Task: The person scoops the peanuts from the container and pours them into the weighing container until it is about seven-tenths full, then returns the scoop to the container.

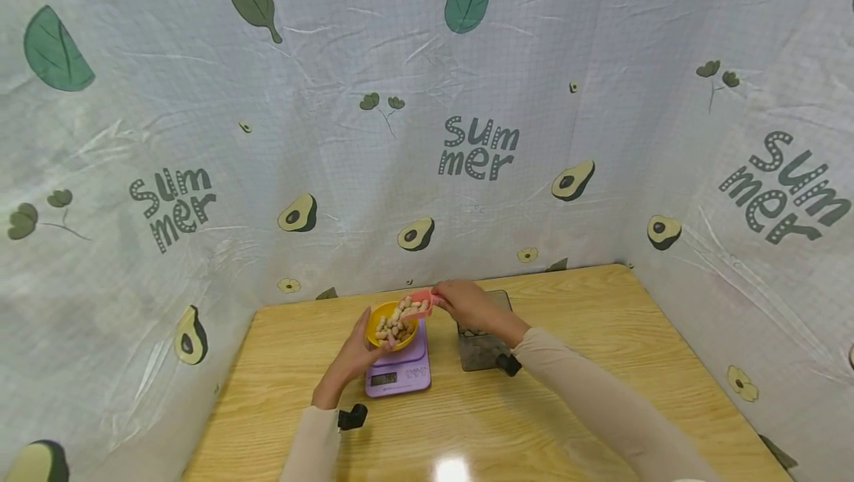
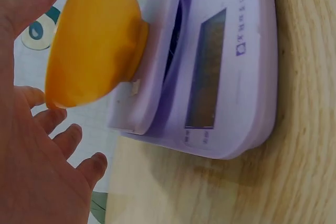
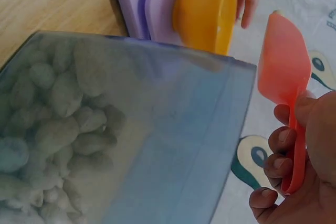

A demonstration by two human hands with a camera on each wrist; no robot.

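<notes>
A yellow bowl [image 1: 376,313] with peanuts [image 1: 394,331] in it stands on a purple kitchen scale [image 1: 415,382]. My left hand [image 1: 356,352] holds the bowl by its sides, thumb at the front right and fingers at the left; in the left wrist view, fingertips [image 2: 56,115] touch its rim. With curled fingers my right hand [image 1: 470,305] grips the handle of a pink scoop [image 3: 285,59]. Loaded with peanuts, the scoop is tilted over the bowl's right rim. Whether peanuts are falling from it cannot be told.
Right of the scale stands a see-through grey container [image 3: 173,145] with more peanuts [image 3: 65,95], partly behind my right forearm in the head view. The wooden table [image 1: 567,393] meets a printed sheet [image 1: 373,193] at the back and sides.
</notes>
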